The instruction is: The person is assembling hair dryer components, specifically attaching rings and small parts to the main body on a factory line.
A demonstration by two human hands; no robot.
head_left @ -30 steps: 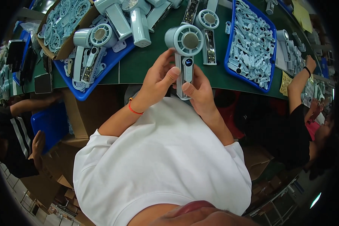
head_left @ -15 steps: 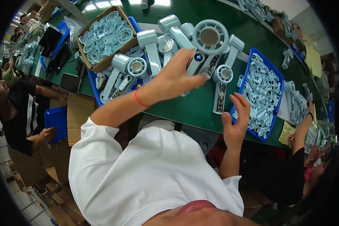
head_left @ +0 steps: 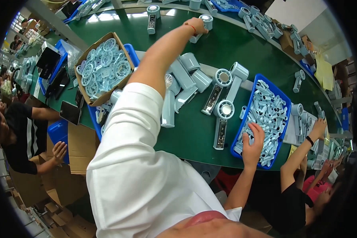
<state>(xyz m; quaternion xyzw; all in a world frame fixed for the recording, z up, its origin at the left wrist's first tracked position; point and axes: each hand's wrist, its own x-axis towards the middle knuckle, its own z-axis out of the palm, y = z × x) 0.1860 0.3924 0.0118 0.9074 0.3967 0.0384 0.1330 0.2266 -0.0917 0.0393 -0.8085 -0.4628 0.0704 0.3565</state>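
My left arm stretches far out over the green table. At its end my left hand (head_left: pixel 196 26) closes around a pale blue handheld fan (head_left: pixel 206 20) on the far green strip. My right hand (head_left: pixel 253 147) is over the near left part of a blue bin (head_left: pixel 286 119), holding nothing, fingers and thumb apart. That bin is full of small pale blue plastic parts (head_left: pixel 265 107). Between my hands lie fans with bared circuit boards, one fan (head_left: pixel 225 110) pointing toward me and another fan (head_left: pixel 223 78) beyond it. White-blue fan housings (head_left: pixel 180 75) are heaped beside my left arm.
At left a cardboard box (head_left: pixel 80 75) of ring-shaped grilles rests on a blue tray (head_left: pixel 131 55), partly hidden by my arm. Another fan (head_left: pixel 152 18) lies on the far strip. Co-workers sit on both sides; one's arm (head_left: pixel 299 158) reaches in at right, near more fans (head_left: pixel 299 119).
My left hand has moved from the near table out to the far strip with a fan. My body leans further forward. My right hand stays by the blue bin.
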